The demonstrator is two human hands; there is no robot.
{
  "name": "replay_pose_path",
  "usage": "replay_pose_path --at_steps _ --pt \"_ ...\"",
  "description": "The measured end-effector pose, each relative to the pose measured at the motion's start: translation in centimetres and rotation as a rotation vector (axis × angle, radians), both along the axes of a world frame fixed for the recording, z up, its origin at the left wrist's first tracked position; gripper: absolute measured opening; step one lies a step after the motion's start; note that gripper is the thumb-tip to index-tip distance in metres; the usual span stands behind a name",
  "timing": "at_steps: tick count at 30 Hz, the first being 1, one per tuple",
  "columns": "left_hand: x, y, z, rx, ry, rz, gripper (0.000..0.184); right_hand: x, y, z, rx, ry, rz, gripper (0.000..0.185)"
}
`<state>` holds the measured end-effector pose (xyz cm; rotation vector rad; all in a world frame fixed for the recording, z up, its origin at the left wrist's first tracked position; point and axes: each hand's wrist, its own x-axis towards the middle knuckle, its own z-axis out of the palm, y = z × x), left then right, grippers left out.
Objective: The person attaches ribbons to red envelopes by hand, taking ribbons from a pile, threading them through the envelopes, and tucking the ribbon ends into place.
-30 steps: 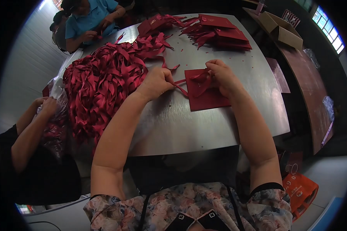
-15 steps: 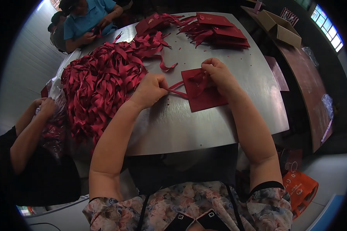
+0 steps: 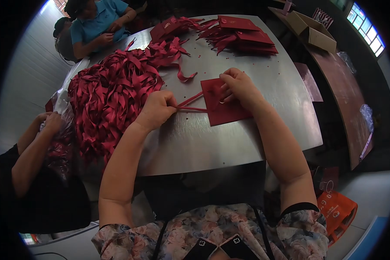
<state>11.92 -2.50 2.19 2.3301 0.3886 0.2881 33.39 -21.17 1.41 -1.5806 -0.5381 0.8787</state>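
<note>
A small dark red paper bag (image 3: 229, 113) lies flat on the metal table in front of me. From its left edge, two lengths of red ribbon (image 3: 193, 109) run taut to my left hand (image 3: 158, 108), whose thumb and fingers pinch them together. My right hand (image 3: 240, 89) is over the bag's upper right part, fingers bent, one near the far edge and others pressed on its face. Those fingers partly hide the ribbon on the bag. Left of my left hand spreads a big heap of loose red ribbons (image 3: 112, 95).
Stacked red bags with ribbons (image 3: 247, 37) lie at the table's (image 3: 195, 147) far side, beside another red bag (image 3: 164, 28). A co-worker in a blue shirt (image 3: 102, 21) is at the far left; another person's hands (image 3: 52, 121) hold clear plastic nearby. A cardboard box (image 3: 310, 30) stands right.
My left hand has moved left and slightly down, drawing the ribbon farther out from the bag. My right hand has shifted slightly left, its fingers now lower on the bag.
</note>
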Motion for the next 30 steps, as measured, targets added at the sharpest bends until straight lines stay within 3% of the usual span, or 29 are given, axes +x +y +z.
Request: replay_pose_path --at_steps 8,11,13,16,18,19,21,22,23,25,26,30 --pt "-2.3 0.6 0.2 0.087 -0.021 0.059 0.008 -0.3 -0.1 0.3 -0.025 -0.026 -0.002 0.025" --pt "-2.6 0.3 0.5 0.144 0.061 0.081 0.015 -0.9 -0.5 0.8 0.047 -0.055 0.01 0.022" --pt "-2.8 -0.8 1.4 0.045 0.03 0.098 0.031 -1.5 -0.7 1.3 0.112 -0.07 0.033 0.02" --pt "-3.2 -2.0 3.1 0.146 -0.012 0.103 0.043 -2.3 -0.9 2.3 0.244 -0.217 0.122 0.02" --pt "-2.7 -2.1 3.0 0.289 -0.085 0.049 0.046 -2.5 -1.9 3.3 0.135 -0.781 0.225 0.029" --pt "-2.3 -2.3 3.0 0.433 -0.156 -0.005 0.049 -2.8 -2.6 3.5 0.13 -0.783 0.225 0.029" --pt "-0.6 -4.1 2.8 0.575 -0.21 -0.1 0.052 -3.8 -4.0 3.6 -0.063 -1.167 0.321 0.043" --pt "0.3 -5.0 2.8 0.722 -0.263 -0.192 0.055 -3.9 -4.6 2.7 -0.068 -1.175 0.331 0.043" --pt "1.2 -5.4 1.9 0.716 -0.271 -0.183 0.055 -3.8 -5.2 1.2 -0.135 -1.247 0.358 0.05" --pt "2.9 -5.4 -1.7 0.625 0.019 -0.347 0.061 -4.7 -6.3 0.8 -0.287 -1.274 0.428 0.062" --pt "3.1 -5.1 -3.0 0.559 -0.039 -0.342 0.064 -4.8 -6.3 0.6 -0.291 -1.276 0.432 0.062" --pt "2.1 -5.6 1.0 0.551 0.147 -0.428 0.067 -4.9 -6.7 0.5 -0.255 -1.359 0.409 0.065"
